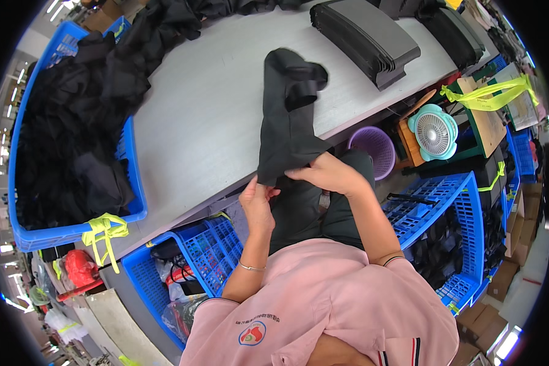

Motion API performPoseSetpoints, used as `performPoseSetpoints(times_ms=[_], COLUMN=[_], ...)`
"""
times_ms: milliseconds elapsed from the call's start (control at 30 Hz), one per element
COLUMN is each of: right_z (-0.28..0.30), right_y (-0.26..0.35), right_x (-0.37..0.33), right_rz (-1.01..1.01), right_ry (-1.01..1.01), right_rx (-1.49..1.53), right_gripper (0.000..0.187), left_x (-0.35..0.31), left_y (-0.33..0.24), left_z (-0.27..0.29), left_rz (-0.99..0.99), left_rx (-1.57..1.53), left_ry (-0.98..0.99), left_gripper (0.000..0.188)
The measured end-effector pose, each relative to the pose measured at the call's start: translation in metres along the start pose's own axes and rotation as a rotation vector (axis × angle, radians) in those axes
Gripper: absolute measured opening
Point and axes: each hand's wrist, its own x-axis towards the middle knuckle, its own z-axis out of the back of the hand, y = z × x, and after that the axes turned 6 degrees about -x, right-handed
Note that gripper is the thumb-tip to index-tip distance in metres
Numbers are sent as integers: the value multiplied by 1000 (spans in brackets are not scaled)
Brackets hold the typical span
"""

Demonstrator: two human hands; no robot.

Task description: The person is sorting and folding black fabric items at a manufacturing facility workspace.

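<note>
A long black fabric piece (280, 128) with a looped strap on its upper right side lies partly on the grey table (201, 104). Its near end hangs over the front edge, toward my lap. My left hand (259, 204) pinches the near left corner of the cloth between closed fingers. At the near right side, my right hand (334, 175) grips the edge, thumb and fingers closed on it; part of those fingers is hidden by the fabric. The far, rounded end rests flat on the tabletop.
A blue crate (139, 183) heaped with black fabric (73, 134) stands at the left. Stacks of black pieces (366, 39) lie at the far right of the table. Beyond my right arm are a purple basket (373, 149), a turquoise fan (434, 133) and another blue crate (470, 213).
</note>
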Motion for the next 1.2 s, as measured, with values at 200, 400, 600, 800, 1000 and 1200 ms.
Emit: performPoseSetpoints(times_ms=[200,400,600,800,1000,1200], right_z=[-26,-27,-18,-25,-11,-17], right_y=[-75,-51,-77,-76,-88,-100], right_x=[19,29,40,21,16,-29], right_rz=[340,233,74,-4,75,97], right_ry=[-796,-603,-542,-433,-438,-215], right_rx=[-1390,-1486,-1310,-1377,-1309,-1275], right_gripper=[33,39,26,21,24,26], left_x=[0,2,23,-5,-41,9], left_y=[29,42,76,20,-6,-51], left_z=[-31,-42,-15,-43,-28,-57], left_rz=[145,295,334,-187,-477,-863], left_rx=[-160,-83,57,-90,441,763], left_ry=[127,145,206,-49,259,412], left_gripper=[20,13,22,20,13,23])
